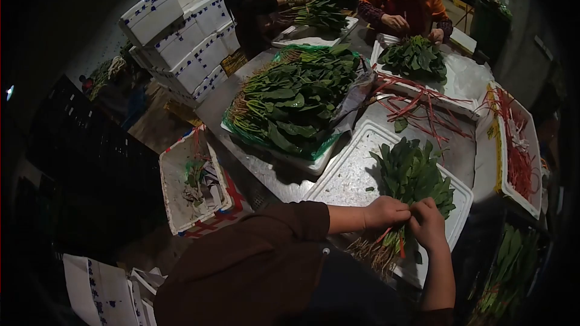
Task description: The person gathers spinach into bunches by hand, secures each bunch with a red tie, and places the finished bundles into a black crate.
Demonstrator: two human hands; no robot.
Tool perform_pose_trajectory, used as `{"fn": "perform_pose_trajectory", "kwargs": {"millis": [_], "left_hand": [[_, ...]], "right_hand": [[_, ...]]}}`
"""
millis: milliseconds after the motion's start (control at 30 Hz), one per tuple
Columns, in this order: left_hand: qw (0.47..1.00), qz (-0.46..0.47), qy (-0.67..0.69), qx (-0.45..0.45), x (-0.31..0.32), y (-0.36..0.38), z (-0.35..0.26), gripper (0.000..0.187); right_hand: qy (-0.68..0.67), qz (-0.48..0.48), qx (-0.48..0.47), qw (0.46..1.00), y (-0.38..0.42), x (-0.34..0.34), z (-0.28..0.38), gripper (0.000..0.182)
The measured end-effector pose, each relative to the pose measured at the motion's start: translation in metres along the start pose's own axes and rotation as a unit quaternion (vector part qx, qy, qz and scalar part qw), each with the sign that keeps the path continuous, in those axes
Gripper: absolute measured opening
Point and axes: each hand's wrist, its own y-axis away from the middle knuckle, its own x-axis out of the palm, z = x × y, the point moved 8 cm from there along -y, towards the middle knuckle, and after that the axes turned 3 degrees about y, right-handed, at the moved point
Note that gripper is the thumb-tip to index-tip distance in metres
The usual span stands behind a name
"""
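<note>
A bunch of leafy greens [412,172] that looks like spinach lies over a white foam lid [338,184], leaves pointing away from me and roots [371,252] towards me. My left hand [386,212] is closed at the stems, its fingertips pinched together. Right beside it, my right hand [428,224] is closed too, and the fingertips of both hands meet on top of the stems. A red tie strip [401,247] shows just below the fingers, by the stems. What exactly each fingertip pinches is partly hidden.
A large heap of greens [296,99] sits on the metal table [241,160]. Loose red strips [426,105] lie ahead; a foam box [519,145] at right holds more. A foam box with scraps [196,181] stands left. Two people [405,0] [257,6] work opposite, near stacked foam boxes [187,39].
</note>
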Motion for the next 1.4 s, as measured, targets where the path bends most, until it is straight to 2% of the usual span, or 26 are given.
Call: {"fn": "perform_pose_trajectory", "kwargs": {"millis": [100, 200, 267, 300, 367, 500, 567, 700, 767, 800, 867, 900, 967, 1000, 1033, 1100, 1133, 1167, 1200, 1233, 1267, 1300, 1367, 1400], "left_hand": [[1.000, 0.000, -0.001, 0.003, 0.000, 0.002, 0.000, 0.012], [1.000, -0.018, -0.009, 0.003, -0.001, 0.003, -0.001, 0.014], [1.000, 0.014, -0.019, 0.000, 0.003, 0.002, 0.001, 0.015], [1.000, 0.014, -0.020, 0.000, 0.003, 0.003, 0.001, 0.015], [1.000, 0.002, -0.025, 0.004, 0.001, 0.007, 0.001, 0.017], [1.000, -0.014, -0.012, 0.006, 0.000, 0.006, 0.001, 0.018], [0.999, -0.044, -0.016, 0.007, -0.009, 0.002, -0.002, 0.014], [0.997, 0.022, -0.069, -0.022, -0.018, -0.008, 0.004, 0.014], [0.995, 0.071, -0.060, 0.029, -0.015, -0.011, 0.000, 0.020], [0.995, 0.071, -0.061, 0.029, -0.016, -0.010, 0.004, 0.020], [0.993, 0.116, -0.023, -0.026, -0.009, 0.001, 0.019, 0.022], [0.993, 0.116, -0.018, -0.029, -0.008, 0.009, 0.018, 0.022], [0.965, 0.172, 0.028, -0.196, -0.001, 0.022, 0.035, 0.023], [0.951, 0.135, 0.114, -0.255, -0.003, 0.027, 0.040, 0.027], [0.922, 0.084, 0.210, -0.314, -0.007, 0.035, 0.048, 0.026], [0.854, 0.042, 0.396, -0.335, 0.010, 0.045, 0.064, 0.019], [0.746, 0.045, 0.482, -0.457, 0.007, 0.040, 0.059, 0.021], [0.688, 0.012, 0.519, -0.506, 0.004, 0.034, 0.051, 0.021], [0.608, 0.026, 0.601, -0.518, 0.014, 0.039, 0.050, 0.020], [0.612, 0.053, 0.635, -0.469, 0.016, 0.030, 0.043, 0.024], [0.616, 0.046, 0.603, -0.505, 0.018, 0.032, 0.046, 0.027], [0.624, 0.034, 0.566, -0.537, 0.018, 0.036, 0.052, 0.032], [0.657, 0.072, 0.500, -0.559, 0.018, 0.045, 0.065, 0.035], [0.683, 0.074, 0.466, -0.558, 0.018, 0.047, 0.069, 0.034]], "right_hand": [[-0.069, 0.045, 0.034, 0.996, 0.001, 0.012, -0.013, 0.015], [-0.004, -0.003, 0.034, 0.999, 0.002, 0.005, -0.008, 0.014], [0.021, -0.066, 0.001, 0.998, 0.001, -0.003, 0.007, 0.013], [0.021, -0.066, 0.000, 0.998, 0.002, -0.002, 0.003, 0.013], [-0.040, 0.014, 0.040, 0.998, 0.004, 0.013, -0.014, 0.012], [-0.058, 0.006, 0.052, 0.997, 0.009, 0.014, -0.025, 0.010], [-0.193, 0.085, 0.131, 0.969, 0.012, 0.033, -0.048, 0.012], [-0.182, 0.137, 0.112, 0.967, 0.009, 0.016, -0.035, 0.014], [-0.104, 0.156, 0.048, 0.981, 0.005, 0.009, -0.026, 0.015], [-0.104, 0.155, 0.047, 0.981, 0.005, 0.004, -0.027, 0.015], [-0.024, 0.194, -0.008, 0.981, 0.011, 0.006, -0.025, 0.014], [-0.025, 0.199, -0.005, 0.980, 0.016, 0.009, -0.026, 0.014], [-0.017, 0.181, 0.026, 0.983, 0.025, 0.015, -0.043, 0.012], [-0.035, 0.090, -0.023, 0.995, 0.028, 0.014, -0.053, 0.014], [-0.134, 0.124, 0.068, 0.981, 0.032, 0.017, -0.064, 0.016], [-0.300, 0.187, 0.244, 0.903, 0.039, 0.024, -0.070, 0.022], [-0.339, 0.195, 0.220, 0.894, 0.040, 0.034, -0.069, 0.022], [-0.360, 0.219, 0.233, 0.877, 0.042, 0.035, -0.064, 0.022], [-0.386, 0.230, 0.248, 0.858, 0.045, 0.039, -0.065, 0.025], [-0.363, 0.208, 0.214, 0.883, 0.040, 0.041, -0.065, 0.026], [-0.334, 0.186, 0.170, 0.908, 0.036, 0.041, -0.065, 0.027], [-0.335, 0.182, 0.186, 0.905, 0.038, 0.042, -0.072, 0.027], [-0.239, 0.189, 0.186, 0.934, 0.038, 0.041, -0.081, 0.028], [-0.239, 0.177, 0.180, 0.938, 0.040, 0.044, -0.081, 0.026]]}}
